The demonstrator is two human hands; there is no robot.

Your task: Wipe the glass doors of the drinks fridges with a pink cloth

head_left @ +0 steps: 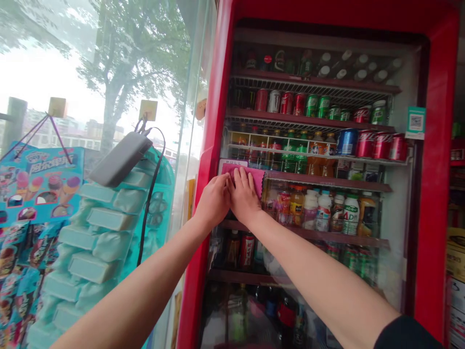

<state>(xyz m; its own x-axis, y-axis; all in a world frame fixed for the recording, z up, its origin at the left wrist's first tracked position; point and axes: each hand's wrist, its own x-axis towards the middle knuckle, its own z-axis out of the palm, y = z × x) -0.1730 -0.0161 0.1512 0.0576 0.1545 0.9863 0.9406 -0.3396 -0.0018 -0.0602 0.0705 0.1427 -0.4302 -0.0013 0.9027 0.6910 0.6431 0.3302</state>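
Observation:
A pink cloth lies flat against the glass door of a red drinks fridge, near the door's left edge at mid height. My right hand presses on the cloth with its fingers stretched out flat. My left hand lies just beside it, fingers together, touching the cloth's left end next to the red frame. Behind the glass are shelves of cans and bottles.
To the left stands a glass shop window with a teal rack of packets, a grey power bank with a black cable, and an ice-cream poster. Boxes stand at the far right.

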